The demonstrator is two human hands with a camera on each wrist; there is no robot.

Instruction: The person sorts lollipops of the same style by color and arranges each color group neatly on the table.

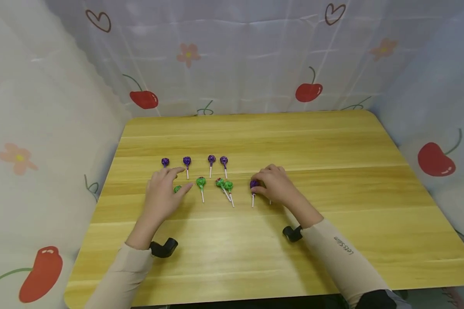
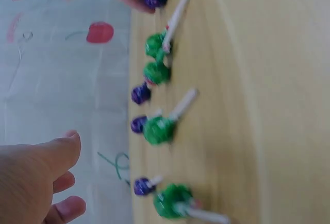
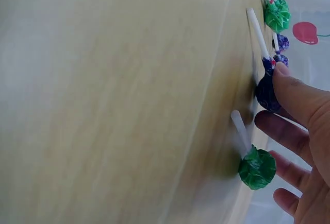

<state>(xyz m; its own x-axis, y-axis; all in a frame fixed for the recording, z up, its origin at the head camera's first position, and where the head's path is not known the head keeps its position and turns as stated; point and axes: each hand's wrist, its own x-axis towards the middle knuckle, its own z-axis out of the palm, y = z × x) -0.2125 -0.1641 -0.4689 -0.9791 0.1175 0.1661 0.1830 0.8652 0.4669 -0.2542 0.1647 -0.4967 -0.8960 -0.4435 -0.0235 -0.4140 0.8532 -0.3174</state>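
Thumb and fingers of my right hand [image 1: 276, 185] pinch the wrapped head of a purple lollipop [image 3: 267, 91], whose white stick points toward me. Beside those fingers, a green lollipop [image 3: 257, 168] is mostly hidden under the hand in the head view. My left hand [image 1: 162, 195] hovers at the left end of the lollipops, thumb and fingers apart and holding nothing. Partly covered by it are one green lollipop [image 1: 177, 189] and one purple lollipop [image 1: 165, 162]. Between my hands lie a single green lollipop [image 1: 201, 183] and two green lollipops [image 1: 228, 186] with crossing sticks.
Farther back, purple lollipops [image 1: 211, 159] form a loose row, sticks toward me. Everything lies on a wood-grain table [image 1: 332, 163]. A patterned curtain [image 1: 239, 56] hangs behind and at both sides. Black wrist mounts [image 1: 164, 248] stick out below both wrists.
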